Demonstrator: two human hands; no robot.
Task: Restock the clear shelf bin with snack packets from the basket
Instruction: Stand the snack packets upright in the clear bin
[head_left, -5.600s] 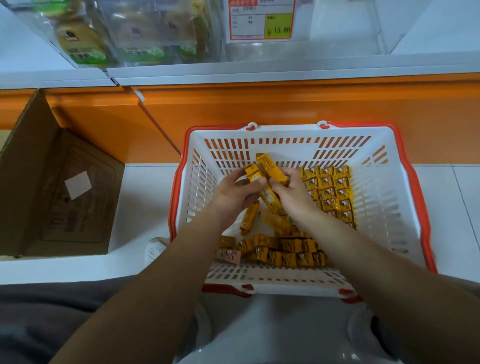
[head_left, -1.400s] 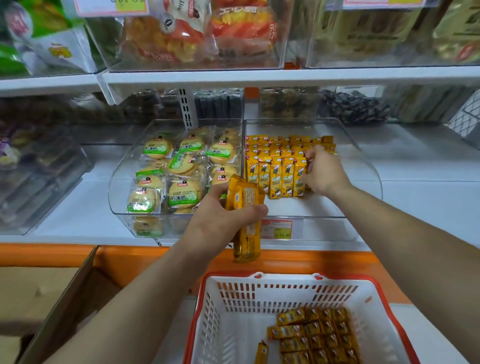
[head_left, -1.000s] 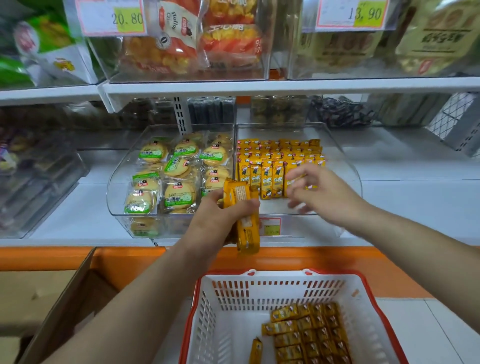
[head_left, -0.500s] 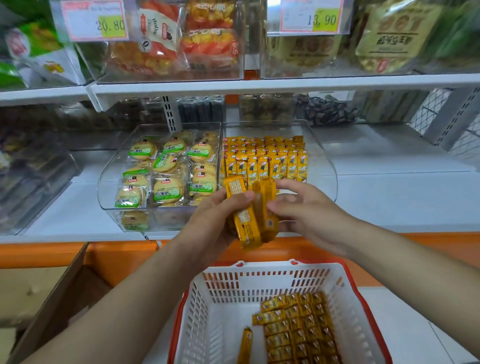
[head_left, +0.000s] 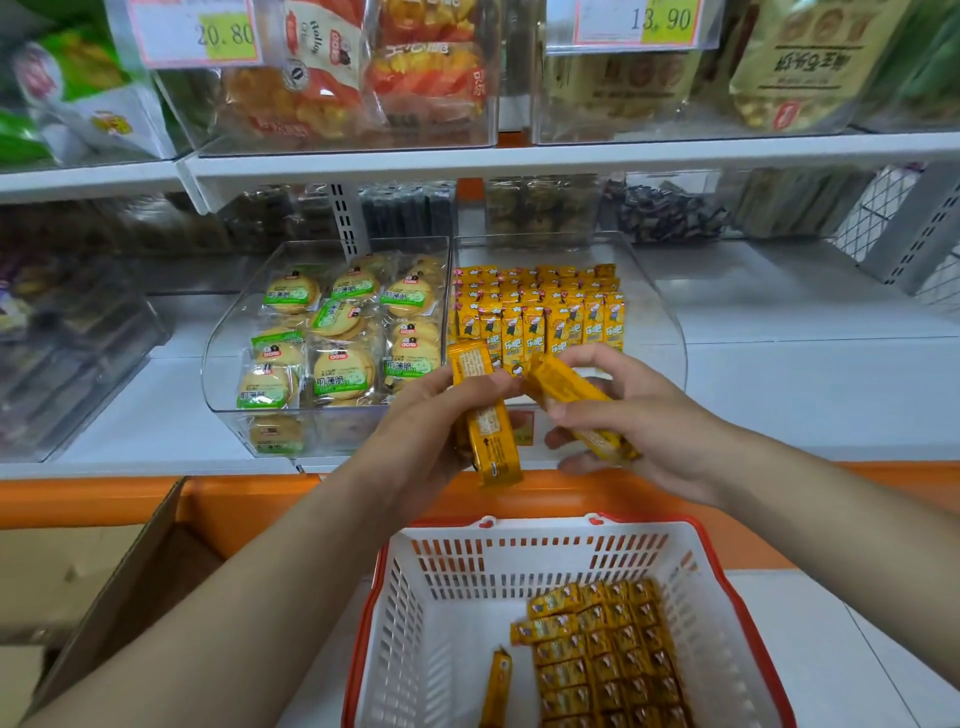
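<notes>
Left tag (head_left: 200, 34) 20.80, right tag (head_left: 644, 21) 13.90

1. A person's left hand (head_left: 431, 415) grips a small stack of yellow snack packets (head_left: 491, 431) upright before a store shelf (head_left: 805, 389).
2. The right hand (head_left: 644, 431) holds a tilted packet (head_left: 566, 392) just beside that stack.
3. Behind both hands, a clear bin (head_left: 667, 332) holds neat rows of matching packets (head_left: 540, 312); round biscuits (head_left: 337, 332) fill the neighbouring bin (head_left: 223, 332) on the left.
4. Below, a white basket (head_left: 519, 551) with a red rim carries more packed rows (head_left: 597, 660) and one loose packet (head_left: 496, 686) lying apart.
</notes>
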